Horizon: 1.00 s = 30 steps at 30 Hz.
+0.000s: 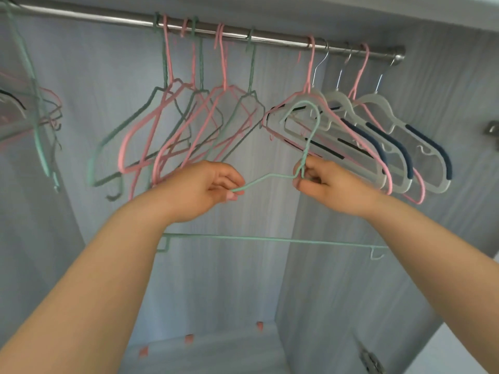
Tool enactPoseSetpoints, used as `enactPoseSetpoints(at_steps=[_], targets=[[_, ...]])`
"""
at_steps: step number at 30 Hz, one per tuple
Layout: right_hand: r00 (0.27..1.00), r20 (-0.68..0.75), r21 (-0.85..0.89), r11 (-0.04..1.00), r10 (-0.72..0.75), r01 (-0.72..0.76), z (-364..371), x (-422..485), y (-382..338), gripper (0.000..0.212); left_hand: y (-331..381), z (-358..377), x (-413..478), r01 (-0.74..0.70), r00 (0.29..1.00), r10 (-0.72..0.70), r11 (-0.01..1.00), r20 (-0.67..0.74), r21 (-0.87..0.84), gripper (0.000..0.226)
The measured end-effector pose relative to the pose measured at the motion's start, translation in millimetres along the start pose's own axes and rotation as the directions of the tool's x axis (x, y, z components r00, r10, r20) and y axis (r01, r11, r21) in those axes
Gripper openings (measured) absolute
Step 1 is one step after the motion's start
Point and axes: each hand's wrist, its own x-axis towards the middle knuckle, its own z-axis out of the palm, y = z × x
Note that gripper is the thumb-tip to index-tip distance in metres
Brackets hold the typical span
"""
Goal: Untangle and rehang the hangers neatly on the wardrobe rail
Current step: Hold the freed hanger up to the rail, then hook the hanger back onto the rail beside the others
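Mint hanger (270, 240): off the rail, held low in front of the open wardrobe between both hands, its bottom bar level below the wrists.
Hook (303, 102): points up and arches in front of the white plastic hangers (376, 99); whether it touches them I cannot tell. It is well below the wardrobe rail (108, 16).
Left hand (205, 190): thumb and curled fingers pinch the wire of the left shoulder.
Right hand (326, 182): fingers closed around the twisted neck just under the hook.
Rail, centre: pink and green wire hangers (222, 66) hang bunched, their frames crossing one another at angles.
Rail, right: the white plastic hangers with navy pads, pink wire ones slotted between them.
Rail, far left: more hangers, too blurred to sort out.
Step in hand: by my reading, lifting the freed hanger to hook it back on.
Where to aim: the bare stretch of rail (280, 40) between the last green hook and the first pink one on the right looks like the natural slot.
How to do it well: steer with the right hand at the neck and let the left only steady the shoulder; draw the hook clear of the plastic frames before raising it, then take it up and over the rail square-on.
Facing: turn the hook the same way as its neighbours so the row reads evenly.
Risk: the hanger's open hook and small end hooks could snag a neighbour's wire on the way up.
After seating: let it hang free and check that it crosses no neighbour.
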Motion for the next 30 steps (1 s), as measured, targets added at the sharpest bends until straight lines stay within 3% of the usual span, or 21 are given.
enactPoseSetpoints(at_steps=[4, 9, 14, 17, 21, 26, 30], targets=[[0.996, 0.087, -0.102, 0.995, -0.008, 0.017, -17.1, -22.4, -27.4, 0.021, -3.8, 7.2, 5.3, -0.079, 0.997, 0.077, 0.994, -0.030, -0.069, 0.028], [0.964, 0.135, 0.211, 0.944, 0.228, -0.253, -35.7, -39.5, -45.0, 0.027, -2.0, 26.0, 27.3, -0.148, 0.983, 0.136, 0.984, -0.127, -0.095, 0.017], [0.954, 0.189, 0.164, 0.951, 0.232, -0.263, -37.2, -54.1, -63.8, 0.038, -1.6, 55.5, 51.4, -0.158, 0.976, 0.135, 0.979, -0.173, -0.127, 0.017], [0.958, 0.117, 0.124, 0.953, 0.263, -0.276, -38.4, -53.7, -72.5, 0.045, 5.6, 68.0, 61.7, -0.190, 0.967, 0.153, 0.966, -0.206, -0.175, 0.018], [0.949, 0.033, 0.165, 0.935, 0.313, -0.314, -48.0, -41.6, -81.1, 0.037, 21.4, 69.3, 69.8, -0.233, 0.945, 0.136, 0.918, -0.298, -0.320, 0.023], [0.936, -0.105, 0.074, 0.941, 0.335, -0.329, -61.7, -14.8, -86.3, 0.038, 42.7, 59.4, 63.3, -0.238, 0.893, -0.012, 0.837, -0.451, -0.493, 0.033], [0.920, -0.166, 0.105, 0.934, 0.355, -0.341, -66.0, 18.8, -85.1, 0.028, 63.3, 56.2, 45.1, -0.225, 0.912, -0.051, 0.768, -0.407, -0.600, 0.026]])
